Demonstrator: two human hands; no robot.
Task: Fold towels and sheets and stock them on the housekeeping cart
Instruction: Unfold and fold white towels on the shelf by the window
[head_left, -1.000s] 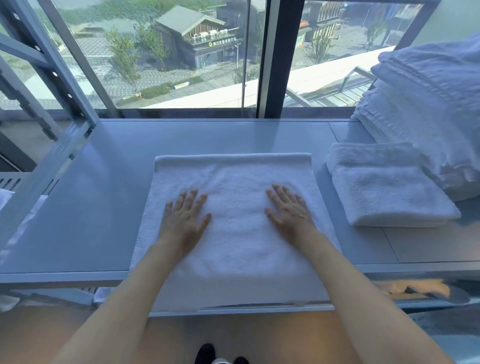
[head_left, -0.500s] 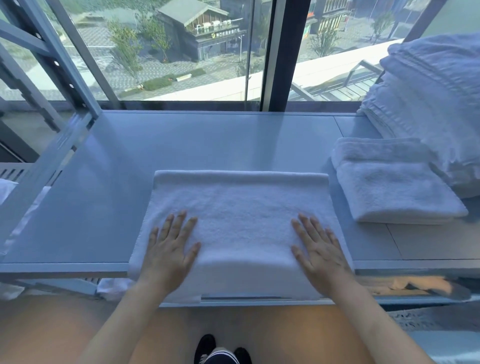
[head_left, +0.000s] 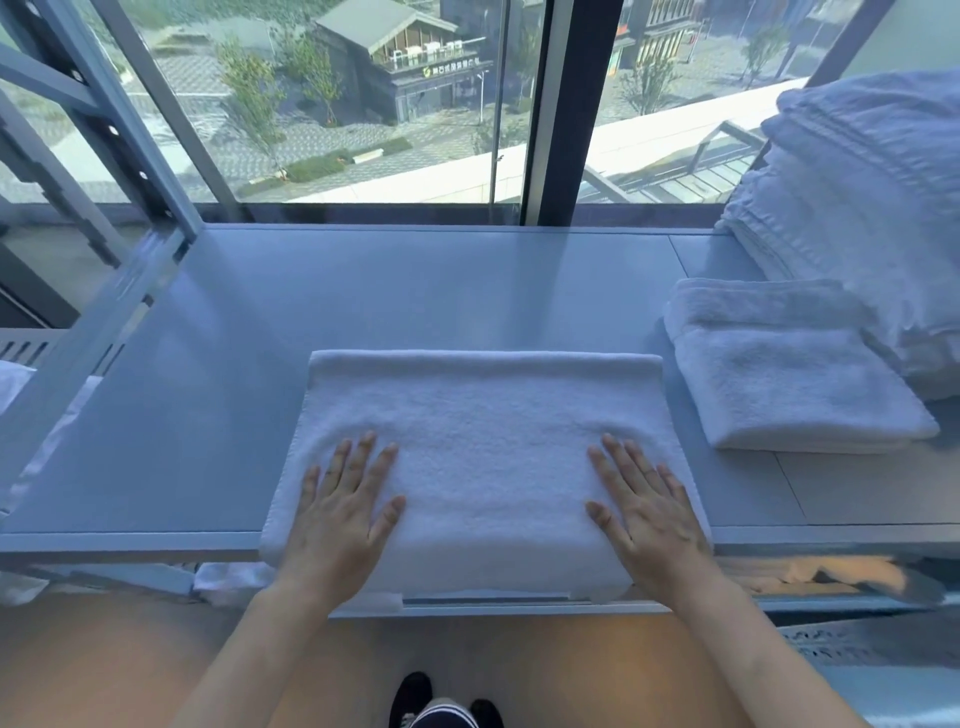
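A white towel (head_left: 483, 457), folded into a broad rectangle, lies flat on the grey shelf top (head_left: 218, 405), square to its near edge; the front of the towel hangs a little over that edge. Both hands lie on it, palms down. The left hand (head_left: 340, 514) rests on the towel's near left part, fingers straight and slightly fanned, pointing away from the person, the thumb spread out toward the middle. The right hand (head_left: 647, 514) mirrors it on the near right part, fingers straight and close together, thumb angled inward. Neither hand grips anything: the fingers are flat on the cloth, pressing or resting on it. Both forearms come up bare from the bottom of the view, converging toward the body, wrists about level with the shelf's front edge.

To the right, near but apart from the towel, a smaller folded towel (head_left: 795, 384) sits on the same surface. Behind it, at the far right, rises a tall pile of folded linens (head_left: 857, 208); whether these are sheets or towels is hard to tell at this angle. Beyond the shelf stands a large window (head_left: 363, 104) with a dark upright frame.
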